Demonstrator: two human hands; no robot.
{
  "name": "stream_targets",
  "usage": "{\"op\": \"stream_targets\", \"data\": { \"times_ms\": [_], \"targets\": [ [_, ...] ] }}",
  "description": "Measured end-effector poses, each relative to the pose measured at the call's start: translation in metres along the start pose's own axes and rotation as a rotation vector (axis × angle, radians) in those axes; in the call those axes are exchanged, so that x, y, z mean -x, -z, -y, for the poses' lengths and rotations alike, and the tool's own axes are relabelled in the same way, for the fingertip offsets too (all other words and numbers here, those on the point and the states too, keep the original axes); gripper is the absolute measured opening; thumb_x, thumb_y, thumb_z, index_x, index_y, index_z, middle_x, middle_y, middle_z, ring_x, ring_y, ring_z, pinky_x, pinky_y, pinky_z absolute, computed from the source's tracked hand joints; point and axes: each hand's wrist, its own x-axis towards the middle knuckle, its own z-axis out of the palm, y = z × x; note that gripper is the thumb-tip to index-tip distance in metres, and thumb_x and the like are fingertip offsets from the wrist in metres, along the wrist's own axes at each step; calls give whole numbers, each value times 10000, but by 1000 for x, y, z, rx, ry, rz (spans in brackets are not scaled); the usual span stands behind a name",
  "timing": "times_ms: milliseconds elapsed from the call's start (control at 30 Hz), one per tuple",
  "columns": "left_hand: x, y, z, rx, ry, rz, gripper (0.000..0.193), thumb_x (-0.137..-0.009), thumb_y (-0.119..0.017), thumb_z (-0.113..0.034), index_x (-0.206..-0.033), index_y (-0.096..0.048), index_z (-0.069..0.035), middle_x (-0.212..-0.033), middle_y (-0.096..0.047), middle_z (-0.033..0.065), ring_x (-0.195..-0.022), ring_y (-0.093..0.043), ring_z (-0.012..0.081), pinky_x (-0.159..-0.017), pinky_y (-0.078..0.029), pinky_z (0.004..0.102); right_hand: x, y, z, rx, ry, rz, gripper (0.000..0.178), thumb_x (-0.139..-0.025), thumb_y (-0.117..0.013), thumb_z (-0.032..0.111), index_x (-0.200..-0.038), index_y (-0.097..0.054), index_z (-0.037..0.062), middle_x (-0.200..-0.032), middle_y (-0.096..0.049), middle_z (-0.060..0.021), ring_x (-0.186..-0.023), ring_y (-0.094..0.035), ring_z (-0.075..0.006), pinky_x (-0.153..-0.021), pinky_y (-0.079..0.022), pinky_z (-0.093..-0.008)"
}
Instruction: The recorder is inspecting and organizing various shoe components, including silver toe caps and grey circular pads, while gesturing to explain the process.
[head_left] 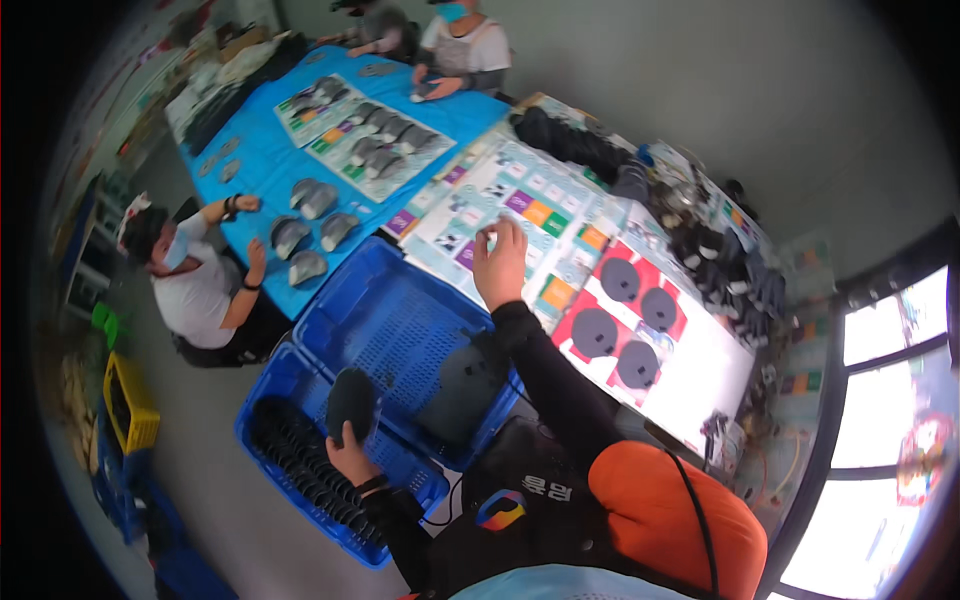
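Note:
My left hand [352, 460] is closed on the lower edge of a dark grey, rounded flat piece [352, 402], held upright over the blue plastic crates. My right hand [502, 262] is raised over the printed sheets on the table, fingertips pinched together. A small pale spot shows at those fingertips, too small to name. To the right of that hand, several dark grey round pieces [594, 332] with small slots lie on red sheets [572, 325]. Below my hands, the large blue crate [375, 300] holds more dark grey flat pieces [462, 390].
A second blue crate [262, 385] holds a row of black curved pieces [300, 450]. Grey curved pieces [313, 198] lie on the blue-covered table [255, 140]. A seated person [200, 290] is at left; others sit at the far end. Dark items [560, 140] are heaped along the table's back.

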Motion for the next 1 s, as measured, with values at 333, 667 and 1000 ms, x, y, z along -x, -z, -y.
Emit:
{"op": "stream_targets", "data": {
  "times_ms": [333, 667, 1000],
  "targets": [
    [-71, 105, 108, 95, 306, -375, 428, -878, -818, -369, -948, -653, 20, -762, -566, 65, -648, -527, 186, -599, -496, 363, 9, 84, -53, 240, 192, 87, 147, -849, -668, 75, -960, -599, 8, -1216, -633, -202, -1152, -585, -409, -953, -508, -478],
    [-101, 139, 164, 65, 511, -588, 473, -847, -839, -416, -895, -713, 37, -712, -612, 115, -550, -551, 228, -439, -450, 382, 113, 139, -99, 362, -58, 475, 134, -839, -680, 135, -920, -619, 46, -933, -670, -146, -979, -639, -366, -825, -535, -457],
    [-198, 137, 262, -989, 37, -284, 664, -837, -768, -468, -1363, -585, -106, -927, -718, 182, -767, -676, 411, -672, -547, 496, 127, 172, -122, 375, -128, 615, 182, -900, -666, 169, -1010, -679, 25, -936, -741, -156, -900, -724, -341, -805, -550, -418]
  ]
}}
